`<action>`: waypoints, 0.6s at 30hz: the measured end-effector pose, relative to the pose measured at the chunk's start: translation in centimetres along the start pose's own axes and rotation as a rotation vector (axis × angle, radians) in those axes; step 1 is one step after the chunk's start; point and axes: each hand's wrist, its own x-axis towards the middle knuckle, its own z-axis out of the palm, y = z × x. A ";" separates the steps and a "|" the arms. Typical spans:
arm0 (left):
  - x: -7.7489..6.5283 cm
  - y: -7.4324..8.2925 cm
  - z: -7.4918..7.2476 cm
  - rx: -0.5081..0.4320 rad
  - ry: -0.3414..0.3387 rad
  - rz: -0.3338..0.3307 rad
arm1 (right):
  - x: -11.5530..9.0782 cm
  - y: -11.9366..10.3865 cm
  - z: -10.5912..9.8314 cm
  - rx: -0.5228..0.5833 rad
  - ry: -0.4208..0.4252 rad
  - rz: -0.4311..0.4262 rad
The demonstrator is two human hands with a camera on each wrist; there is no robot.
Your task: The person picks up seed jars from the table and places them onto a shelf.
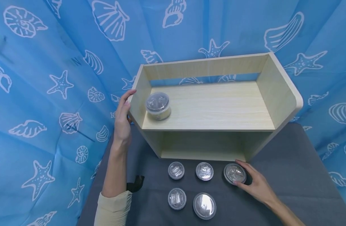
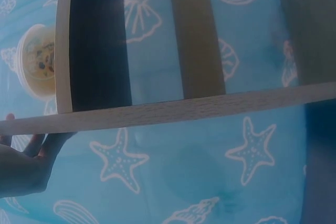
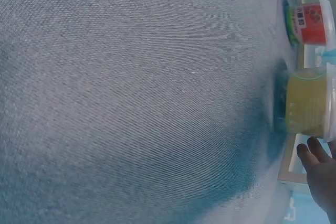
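Note:
In the head view my left hand [image 1: 123, 122] holds the left side panel of a two-level wooden shelf [image 1: 218, 106], its fingers over the edge. The left wrist view shows that hand [image 2: 26, 166] against the panel's edge. A clear-lidded plastic tub [image 1: 158, 106] with pale contents stands at the left end of the upper level. My right hand [image 1: 257, 185] grips another lidded tub [image 1: 235, 173] between thumb and fingers, in front of the shelf's right end. In the right wrist view this tub [image 3: 307, 100] has yellow contents; whether it touches the cloth I cannot tell.
Several more lidded tubs sit on the dark grey cloth [image 1: 297, 182] before the shelf, among them a small tub [image 1: 176, 170] and a wider one [image 1: 204, 206]. One tub [image 3: 312, 23] bears a red label. A blue shell-patterned curtain [image 1: 62, 62] surrounds the table.

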 end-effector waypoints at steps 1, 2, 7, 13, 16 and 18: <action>0.0 0.0 0.0 0.001 0.000 0.002 | 0.0 0.1 0.1 -0.007 -0.004 0.006; 0.0 0.0 0.0 0.002 0.001 0.003 | -0.1 0.2 0.2 -0.013 -0.004 0.012; 0.0 0.0 0.1 0.002 0.002 0.001 | -0.5 0.7 0.8 -0.048 -0.019 0.084; 0.1 0.0 0.1 -0.007 -0.002 0.011 | -0.9 1.0 1.6 -0.016 0.000 0.108; 0.1 0.0 0.1 -0.009 -0.002 0.011 | -1.0 1.1 1.8 0.012 0.017 0.113; 0.0 0.0 0.0 -0.007 -0.001 0.008 | -1.1 1.1 1.8 0.026 0.019 0.130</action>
